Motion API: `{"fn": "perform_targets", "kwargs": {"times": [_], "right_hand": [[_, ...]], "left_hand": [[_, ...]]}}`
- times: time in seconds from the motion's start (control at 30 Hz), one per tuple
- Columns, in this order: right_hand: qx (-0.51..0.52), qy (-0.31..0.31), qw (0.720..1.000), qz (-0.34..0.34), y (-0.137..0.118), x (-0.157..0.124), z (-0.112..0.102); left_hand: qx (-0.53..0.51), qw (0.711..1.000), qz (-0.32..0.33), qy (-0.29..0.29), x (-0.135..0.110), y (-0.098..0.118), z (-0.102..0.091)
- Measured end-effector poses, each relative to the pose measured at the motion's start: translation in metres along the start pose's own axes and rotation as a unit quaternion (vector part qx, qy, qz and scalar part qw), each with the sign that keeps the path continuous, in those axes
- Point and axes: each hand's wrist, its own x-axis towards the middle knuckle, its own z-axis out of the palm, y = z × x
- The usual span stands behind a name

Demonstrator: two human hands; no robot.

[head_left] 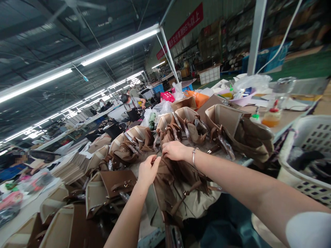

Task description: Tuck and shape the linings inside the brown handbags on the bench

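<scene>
A brown and beige handbag [178,193] lies in front of me on the worktable, straps hanging down. My left hand [148,170] is closed on its upper brown edge. My right hand [173,150], with a bracelet on the wrist, pinches the same edge just to the right. Several more beige and brown handbags [134,143] stand in a row behind it across the table.
A white plastic basket [307,162] stands at the right. A bottle with orange liquid [271,117], bags and papers crowd the far right of the table. Other people sit at long tables at the left and back. Stacked flat pieces [69,168] lie at left.
</scene>
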Motion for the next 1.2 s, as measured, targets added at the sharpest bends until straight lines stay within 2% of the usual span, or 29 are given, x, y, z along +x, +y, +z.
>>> {"fn": "perform_targets", "kwargs": {"times": [0.07, 0.27, 0.37, 0.43, 0.53, 0.7, 0.83, 1.0, 1.07, 1.2], "right_hand": [[0.002, 0.006, 1.000, -0.002, 0.000, 0.000, 0.000], [0.012, 0.004, 1.000, -0.001, -0.001, -0.002, 0.002], [0.009, 0.000, 1.000, 0.000, -0.001, -0.001, 0.002], [0.011, -0.002, 1.000, 0.003, -0.001, -0.001, 0.001], [0.016, -0.003, 1.000, 0.005, -0.002, -0.001, 0.001], [0.003, 0.007, 1.000, 0.003, -0.003, -0.001, 0.002], [0.004, -0.007, 1.000, 0.015, -0.005, -0.001, 0.000], [0.012, -0.009, 1.000, 0.023, -0.007, -0.002, -0.003], [0.017, -0.007, 0.999, 0.027, -0.008, -0.002, -0.002], [0.033, -0.001, 0.999, 0.036, -0.007, 0.000, 0.004]], "left_hand": [[-0.020, 1.000, -0.006, -0.012, -0.002, 0.000, -0.001], [-0.137, 0.983, -0.028, -0.119, -0.001, -0.005, -0.003], [-0.178, 0.975, -0.032, -0.127, 0.000, -0.012, -0.006], [-0.152, 0.981, -0.031, -0.113, -0.001, -0.014, -0.008], [-0.060, 0.994, -0.019, -0.090, -0.002, -0.013, -0.009], [0.045, 0.998, -0.017, -0.051, 0.000, -0.005, -0.005], [0.083, 0.993, -0.001, -0.078, 0.001, -0.003, -0.010], [0.010, 0.982, 0.030, -0.187, 0.004, 0.003, -0.023], [0.018, 0.983, 0.047, -0.177, 0.010, 0.007, -0.020], [0.115, 0.983, 0.064, -0.128, 0.023, 0.012, -0.002]]}}
